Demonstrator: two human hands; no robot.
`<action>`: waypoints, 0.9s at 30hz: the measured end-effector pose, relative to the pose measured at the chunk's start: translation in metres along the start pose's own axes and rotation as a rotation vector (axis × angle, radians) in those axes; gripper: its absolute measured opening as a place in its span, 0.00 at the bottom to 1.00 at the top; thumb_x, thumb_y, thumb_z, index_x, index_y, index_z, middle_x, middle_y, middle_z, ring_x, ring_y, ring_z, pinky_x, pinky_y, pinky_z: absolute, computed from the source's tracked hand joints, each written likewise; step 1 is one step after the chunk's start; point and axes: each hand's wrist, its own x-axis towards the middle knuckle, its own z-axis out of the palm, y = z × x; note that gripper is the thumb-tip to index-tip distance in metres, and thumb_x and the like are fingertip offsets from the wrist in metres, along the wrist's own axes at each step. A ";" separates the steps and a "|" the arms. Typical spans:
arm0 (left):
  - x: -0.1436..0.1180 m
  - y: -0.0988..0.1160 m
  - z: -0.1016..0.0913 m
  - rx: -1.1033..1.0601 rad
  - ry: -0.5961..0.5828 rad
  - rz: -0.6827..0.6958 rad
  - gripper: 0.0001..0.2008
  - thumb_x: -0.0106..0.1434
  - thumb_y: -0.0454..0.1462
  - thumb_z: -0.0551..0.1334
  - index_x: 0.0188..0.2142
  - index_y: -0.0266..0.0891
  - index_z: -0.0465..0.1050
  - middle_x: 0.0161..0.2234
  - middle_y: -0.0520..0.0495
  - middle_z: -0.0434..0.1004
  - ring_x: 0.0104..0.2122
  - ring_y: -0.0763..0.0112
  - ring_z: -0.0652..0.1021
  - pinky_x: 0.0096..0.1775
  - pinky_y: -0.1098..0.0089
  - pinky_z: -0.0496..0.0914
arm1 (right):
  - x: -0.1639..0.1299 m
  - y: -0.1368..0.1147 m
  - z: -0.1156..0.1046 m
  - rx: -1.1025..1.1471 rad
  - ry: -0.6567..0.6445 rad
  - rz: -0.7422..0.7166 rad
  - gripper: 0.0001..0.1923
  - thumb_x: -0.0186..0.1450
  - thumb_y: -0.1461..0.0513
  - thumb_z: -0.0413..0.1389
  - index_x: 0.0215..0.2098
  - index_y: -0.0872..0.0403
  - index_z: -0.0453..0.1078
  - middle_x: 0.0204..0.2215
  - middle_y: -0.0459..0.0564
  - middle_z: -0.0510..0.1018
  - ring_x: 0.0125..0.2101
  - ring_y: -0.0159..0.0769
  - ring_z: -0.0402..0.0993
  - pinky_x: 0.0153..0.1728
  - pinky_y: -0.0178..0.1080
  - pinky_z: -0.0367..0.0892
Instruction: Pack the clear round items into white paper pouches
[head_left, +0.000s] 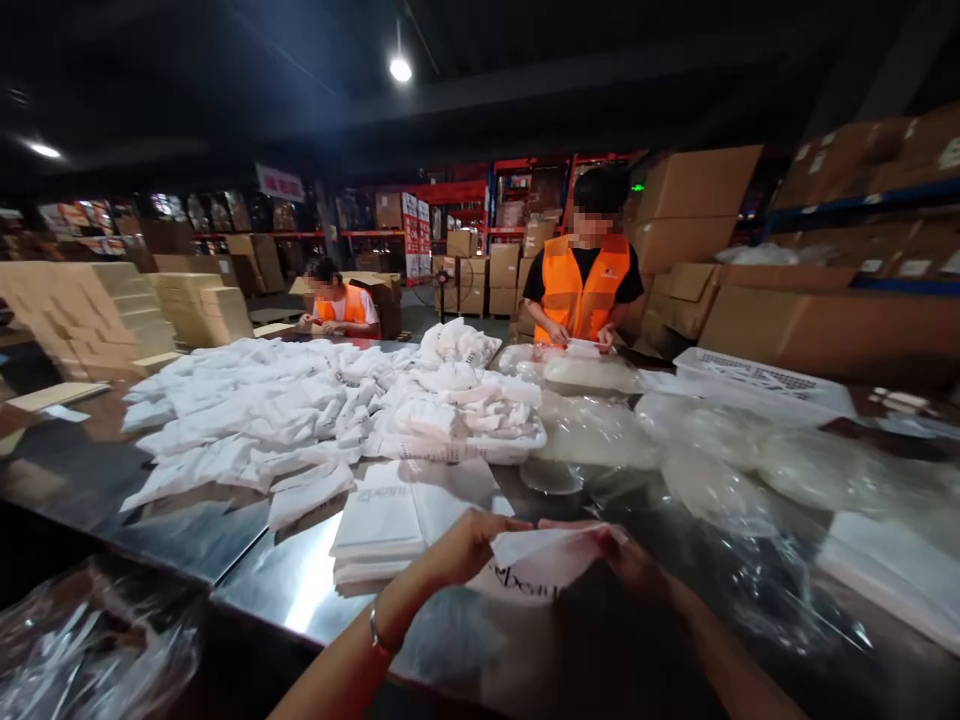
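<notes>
Between my two hands a thin white printed bag (536, 570) is held up by its upper edge, its dark lettering facing me. My left hand (469, 548) pinches one corner, and a metal bracelet circles that wrist. The opposite corner is gripped by my right hand (619, 560), its fingers partly blurred. Just beyond the left hand lies a stack of flat white bags (382, 520) on the metal table (300, 580). Behind the stack stands a white basket (480, 452) heaped with filled white bags.
A wide pile of white bags (255, 400) covers the table's left. Clear plastic bags with pale contents (705, 430) spread right, near an upturned-looking white crate (765, 385) and another white stack (892, 570). Two co-workers in orange vests (581, 285) work across the table.
</notes>
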 end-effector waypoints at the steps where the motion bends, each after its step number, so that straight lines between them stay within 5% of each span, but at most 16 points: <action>1: -0.003 -0.005 0.000 0.012 -0.116 0.073 0.13 0.58 0.30 0.55 0.32 0.41 0.79 0.43 0.43 0.81 0.47 0.58 0.78 0.50 0.57 0.69 | -0.003 -0.002 0.001 -0.001 -0.092 -0.033 0.45 0.62 0.32 0.32 0.42 0.51 0.78 0.40 0.58 0.80 0.46 0.49 0.75 0.51 0.55 0.66; 3: -0.011 -0.022 0.003 0.095 -0.322 0.157 0.15 0.56 0.27 0.54 0.34 0.41 0.78 0.54 0.42 0.74 0.57 0.55 0.70 0.57 0.51 0.61 | -0.014 -0.002 0.008 -0.018 -0.255 -0.048 0.44 0.63 0.32 0.32 0.46 0.49 0.77 0.47 0.57 0.77 0.56 0.49 0.66 0.59 0.57 0.54; 7: -0.029 -0.063 0.019 0.390 -0.592 0.128 0.15 0.48 0.25 0.58 0.34 0.38 0.76 0.61 0.38 0.64 0.62 0.52 0.63 0.63 0.46 0.49 | -0.038 0.016 0.031 -0.094 -0.384 -0.026 0.40 0.67 0.37 0.33 0.55 0.51 0.71 0.53 0.57 0.73 0.60 0.48 0.61 0.62 0.55 0.49; 12: -0.047 -0.074 0.024 0.402 -0.618 0.086 0.09 0.59 0.32 0.58 0.37 0.36 0.77 0.65 0.39 0.56 0.65 0.55 0.57 0.65 0.50 0.41 | -0.064 0.041 0.046 0.023 -0.370 0.007 0.36 0.69 0.40 0.35 0.57 0.54 0.69 0.55 0.58 0.72 0.60 0.47 0.61 0.64 0.53 0.47; 16: -0.067 -0.067 0.031 0.288 -0.406 -0.025 0.17 0.69 0.42 0.50 0.47 0.41 0.75 0.61 0.44 0.66 0.63 0.61 0.63 0.65 0.54 0.47 | -0.080 0.045 0.060 0.112 -0.047 0.164 0.39 0.66 0.37 0.39 0.49 0.55 0.75 0.48 0.60 0.77 0.53 0.53 0.70 0.56 0.56 0.61; 19: -0.080 -0.069 0.053 0.153 -0.023 -0.146 0.22 0.69 0.50 0.49 0.46 0.43 0.76 0.48 0.44 0.78 0.52 0.60 0.74 0.56 0.61 0.65 | -0.081 0.043 0.079 0.119 0.270 0.216 0.40 0.64 0.35 0.40 0.37 0.56 0.79 0.34 0.59 0.81 0.37 0.49 0.77 0.40 0.47 0.72; 23: -0.077 -0.073 0.083 0.047 0.445 -0.305 0.28 0.65 0.57 0.49 0.30 0.38 0.74 0.27 0.46 0.77 0.29 0.64 0.75 0.31 0.69 0.68 | -0.068 0.041 0.099 -0.029 0.520 0.298 0.38 0.63 0.35 0.40 0.23 0.56 0.72 0.18 0.50 0.72 0.21 0.37 0.68 0.21 0.35 0.63; 27: -0.062 -0.075 0.093 0.113 0.632 -0.376 0.27 0.64 0.59 0.47 0.24 0.41 0.64 0.21 0.49 0.70 0.23 0.67 0.71 0.26 0.70 0.62 | -0.056 0.048 0.105 -0.220 0.686 0.339 0.39 0.61 0.32 0.39 0.14 0.53 0.61 0.10 0.45 0.62 0.15 0.30 0.56 0.17 0.33 0.52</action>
